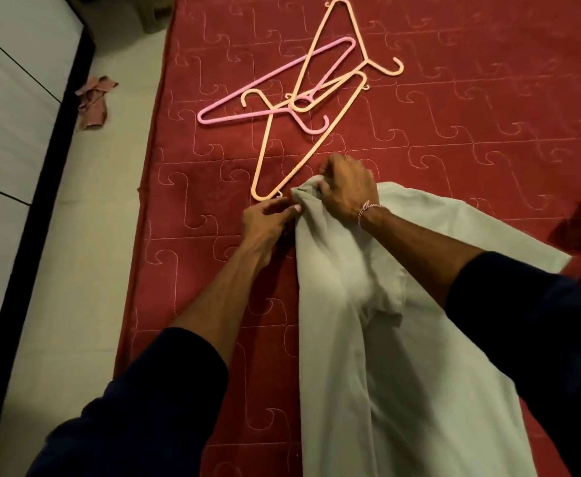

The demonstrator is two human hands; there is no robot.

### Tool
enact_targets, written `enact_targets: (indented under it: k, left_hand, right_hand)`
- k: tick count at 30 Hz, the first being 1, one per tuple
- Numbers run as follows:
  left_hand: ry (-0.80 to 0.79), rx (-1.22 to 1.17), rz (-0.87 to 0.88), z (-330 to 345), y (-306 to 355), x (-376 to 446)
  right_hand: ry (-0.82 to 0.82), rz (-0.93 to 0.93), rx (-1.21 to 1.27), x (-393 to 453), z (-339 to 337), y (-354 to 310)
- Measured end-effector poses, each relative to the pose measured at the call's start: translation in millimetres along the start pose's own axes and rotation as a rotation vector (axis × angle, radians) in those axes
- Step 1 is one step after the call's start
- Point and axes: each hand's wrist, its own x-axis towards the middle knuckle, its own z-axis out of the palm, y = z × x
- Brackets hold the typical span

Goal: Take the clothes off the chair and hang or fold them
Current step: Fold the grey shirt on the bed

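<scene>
Item: pale green cotton garment [385,339], laid on the red quilted mattress [454,132], long axis running from the person out toward the hangers. Far end bunched; right hand [345,187] grips it from above, left hand [265,218] pinches its left edge. Nearest peach plastic hanger [302,142] lies just beyond the bunched end, its lower corner beside the left hand, likely next.

Both arms reached up from the lower edge toward the middle of the frame, dark sleeves pushed above the forearms. The left hand [265,218] pinched with curled fingers just left of centre; the right hand [347,187], a bracelet at its wrist, gripped beside it, knuckles up.
</scene>
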Motion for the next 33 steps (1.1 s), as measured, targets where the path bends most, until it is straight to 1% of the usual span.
enact_targets:
  k: [2, 3, 4, 8, 10, 12, 14, 17, 20, 22, 24, 25, 28, 30, 31, 33]
  left_hand:
    - [0.025, 0.083, 0.009, -1.7, -2.2, -0.4]
    - [0.019, 0.106, 0.01, -2.3, -2.1, -1.6]
    - [0.004, 0.12, 0.012, -3.6, -2.2, -2.4]
    - [-0.068, 0.199, 0.021, -9.5, -0.5, -5.9]
    - [-0.087, 0.206, 0.028, -11.9, 0.0, -6.7]
    - [-0.098, 0.216, 0.026, -13.6, 0.6, -5.1]
    - [-0.109, 0.25, 0.016, -14.7, 3.0, -4.2]
    - [-0.13, 0.255, -0.011, -17.4, 3.9, -1.1]
    - [-0.155, 0.221, -0.034, -20.6, 4.1, 2.5]
    - [-0.172, 0.182, -0.037, -21.4, 3.6, 6.4]
    - [-0.162, 0.164, -0.033, -20.4, 2.2, 8.1]
    - [-0.148, 0.163, -0.026, -19.3, 1.5, 8.3]
    - [-0.074, 0.208, 0.022, -17.3, -4.4, 9.9]
    - [-0.005, 0.237, 0.096, -14.3, -12.0, 8.9]
    - [0.039, 0.262, 0.148, -11.4, -16.7, 7.0]
    - [0.155, 0.339, 0.276, -4.7, -25.6, 1.2]
  right_hand:
    - [0.097, -0.093, -0.071, -5.2, 4.1, -0.8]
    - [0.126, -0.134, -0.064, -7.1, 2.9, -5.0]
    - [0.108, -0.165, -0.046, -8.3, 2.3, -10.0]
    - [-0.143, -0.222, -0.13, -5.0, -1.6, -32.9]
    - [-0.226, -0.176, -0.079, 3.5, 1.2, -39.5]
    - [-0.262, -0.089, 0.066, 11.8, 5.7, -40.3]
    - [-0.259, -0.033, 0.169, 15.9, 8.3, -35.3]
    - [-0.255, -0.018, 0.256, 13.5, 11.0, -25.5]
    - [-0.227, -0.036, 0.338, 12.5, 14.1, -22.4]
    - [-0.183, -0.053, 0.299, 11.0, 19.2, -22.6]
    - [-0.092, -0.097, 0.223, 6.7, 28.6, -22.1]
    - [-0.043, -0.128, 0.147, 3.6, 32.9, -22.0]
    - [0.138, -0.221, -0.162, -11.3, 39.4, -24.2]
    - [0.244, -0.243, -0.169, -32.2, 37.2, -24.1]
    - [0.254, -0.265, -0.14, -47.0, 35.5, -21.3]
    - [0.201, -0.301, -0.114, -82.8, 36.2, -10.8]
